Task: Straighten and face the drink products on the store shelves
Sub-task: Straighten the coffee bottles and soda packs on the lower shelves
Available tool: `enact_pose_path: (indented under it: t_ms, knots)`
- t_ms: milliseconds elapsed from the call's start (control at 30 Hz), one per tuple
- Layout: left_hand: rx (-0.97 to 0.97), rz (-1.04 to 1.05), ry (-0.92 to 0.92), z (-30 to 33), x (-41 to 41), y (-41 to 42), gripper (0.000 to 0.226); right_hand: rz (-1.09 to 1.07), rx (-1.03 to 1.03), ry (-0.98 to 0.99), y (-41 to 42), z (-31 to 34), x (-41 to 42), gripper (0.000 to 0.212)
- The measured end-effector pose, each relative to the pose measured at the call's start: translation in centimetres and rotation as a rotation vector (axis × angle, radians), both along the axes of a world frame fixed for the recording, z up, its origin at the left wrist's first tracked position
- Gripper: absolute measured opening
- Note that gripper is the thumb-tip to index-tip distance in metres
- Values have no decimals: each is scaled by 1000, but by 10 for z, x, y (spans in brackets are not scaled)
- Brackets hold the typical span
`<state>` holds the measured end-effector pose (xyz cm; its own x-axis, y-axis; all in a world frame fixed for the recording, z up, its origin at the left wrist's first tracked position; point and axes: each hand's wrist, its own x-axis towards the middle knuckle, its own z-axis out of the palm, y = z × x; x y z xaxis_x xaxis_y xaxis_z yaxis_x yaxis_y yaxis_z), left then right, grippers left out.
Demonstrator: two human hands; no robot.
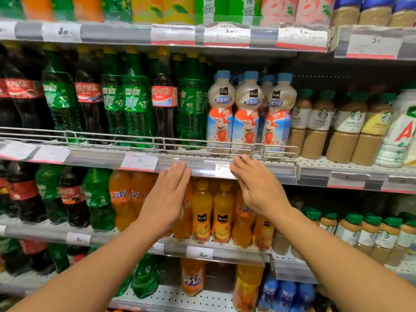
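Three white milk-drink bottles with blue caps and a cartoon cow [247, 113] stand side by side on the middle shelf, labels facing out. Just below them, orange juice bottles with yellow caps [212, 210] stand on the shelf underneath. My left hand [168, 199] and my right hand [256, 185] are both raised flat, fingers together and palms facing each other, in front of the shelf edge [200, 164] and the juice bottles. Neither hand holds anything. My right fingertips reach the wire rail [274, 147] under the milk drinks.
Green soda and dark cola bottles [135, 100] fill the middle shelf's left. Coffee bottles with green caps [346, 127] stand to the right. Orange soda [121, 197] sits left of the juice. Price tags [139, 161] line the shelf fronts. More drinks fill the top and bottom shelves.
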<state>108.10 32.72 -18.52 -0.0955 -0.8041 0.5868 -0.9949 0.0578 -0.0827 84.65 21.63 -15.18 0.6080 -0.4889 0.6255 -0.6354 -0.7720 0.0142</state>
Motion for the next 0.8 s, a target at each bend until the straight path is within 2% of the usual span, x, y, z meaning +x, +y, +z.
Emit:
enact_pose_path:
  t_ms: [100,167,267,333,433,500,567,667,800]
  knots:
    - [49,-114,-69,-19,20,9,84,-73,-2,-82,11,-7,8,39]
    - [172,-162,-105,-44,38,15,85,-134,12,-159,19,-12,16,39]
    - [330,-107,106,-72,63,19,77,-196,34,-213,26,-14,24,45]
    - [275,-47,260,-74,76,17,71,-244,60,-168,30,-15,26,59]
    - [124,-10,267,-60,89,3,59,-318,84,-102,33,-15,29,78]
    - [55,4,243,-44,91,-10,33,-346,99,-100,36,-16,31,83]
    - [123,58,223,-30,89,-22,13,-353,129,-110,38,-15,32,86]
    - [291,103,154,-26,86,-32,20,-346,181,-127,41,-14,30,91]
    - [265,121,144,-36,83,-32,23,-326,224,-147,49,-21,25,93]
